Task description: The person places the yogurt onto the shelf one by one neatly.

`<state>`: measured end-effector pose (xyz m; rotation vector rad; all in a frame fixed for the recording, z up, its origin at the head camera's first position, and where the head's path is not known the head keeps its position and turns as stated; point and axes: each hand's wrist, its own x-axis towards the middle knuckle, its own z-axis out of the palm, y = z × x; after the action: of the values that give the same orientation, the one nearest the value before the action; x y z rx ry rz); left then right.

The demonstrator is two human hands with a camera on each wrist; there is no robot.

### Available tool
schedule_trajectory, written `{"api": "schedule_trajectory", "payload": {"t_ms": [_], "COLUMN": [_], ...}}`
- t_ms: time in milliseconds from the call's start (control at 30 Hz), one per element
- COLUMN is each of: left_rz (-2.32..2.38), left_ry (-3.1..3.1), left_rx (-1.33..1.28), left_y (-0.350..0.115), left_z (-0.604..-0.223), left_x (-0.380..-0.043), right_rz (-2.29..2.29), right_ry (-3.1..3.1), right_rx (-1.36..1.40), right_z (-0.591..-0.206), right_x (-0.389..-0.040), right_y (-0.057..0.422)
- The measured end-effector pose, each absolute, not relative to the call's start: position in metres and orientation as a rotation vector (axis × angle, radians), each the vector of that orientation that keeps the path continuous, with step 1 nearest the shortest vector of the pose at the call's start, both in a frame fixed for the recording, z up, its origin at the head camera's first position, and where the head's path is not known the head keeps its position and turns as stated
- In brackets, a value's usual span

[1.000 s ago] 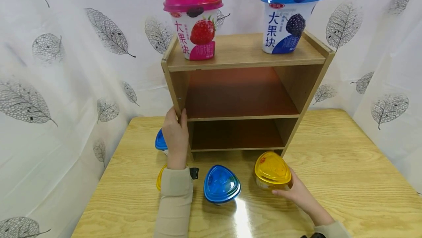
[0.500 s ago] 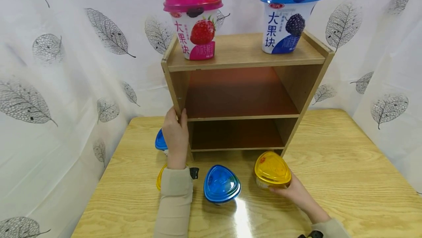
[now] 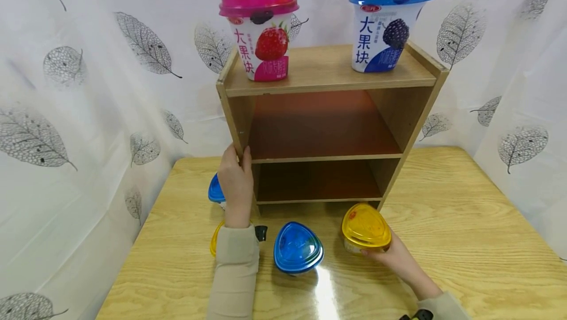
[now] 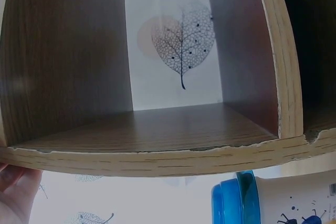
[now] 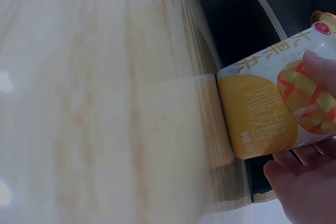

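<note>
My left hand grips the left side panel of a small wooden shelf, thumb at the front edge. In the left wrist view, my fingers show below the panel edge at the lower left. On the right, my right hand holds a yogurt cup with a yellow lid in front of the shelf's lower right corner. Mango pieces are printed on that yogurt cup in the right wrist view; the thumb lies on one side, the fingers on the other. A blue-lidded yogurt cup stands between my arms.
On the shelf top stand a pink-lidded strawberry cup and a blue-lidded blackberry cup. Behind my left arm, another blue-lidded cup and a yellow lid are partly hidden. A leaf-print curtain surrounds the wooden table.
My right thumb has shifted left along the yellow-lidded cup, and the right wrist has moved slightly left. The cup and my left hand stay in place.
</note>
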<state>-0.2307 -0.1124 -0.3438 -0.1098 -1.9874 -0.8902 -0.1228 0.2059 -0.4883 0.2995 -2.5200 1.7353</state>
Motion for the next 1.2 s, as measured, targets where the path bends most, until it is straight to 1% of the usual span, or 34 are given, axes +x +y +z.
{"api": "schedule_trajectory", "payload": {"t_ms": [267, 467, 767, 1200], "left_rz": [-0.892, -0.892, -0.883, -0.885], "left_ry": [-1.984, -1.982, -1.972, -1.972], "left_rx": [-0.113, -0.117, -0.119, -0.123], "left_y": [-0.113, -0.113, -0.113, -0.114], "left_z": [-0.343, -0.345, -0.345, -0.345], "left_x": [-0.231, -0.23, -0.23, -0.23], "right_rz": [1.672, 1.577, 1.48, 1.503], "right_ry": [-2.545, -2.563, -2.528, -2.457], "right_rx": [0.301, 0.281, 0.279, 0.484], "right_z": [-0.487, -0.478, -0.446, -0.401], "right_x": [-0.122, -0.118, -0.114, -0.119], "right_y": [0.206, 0.203, 0.193, 0.187]}}
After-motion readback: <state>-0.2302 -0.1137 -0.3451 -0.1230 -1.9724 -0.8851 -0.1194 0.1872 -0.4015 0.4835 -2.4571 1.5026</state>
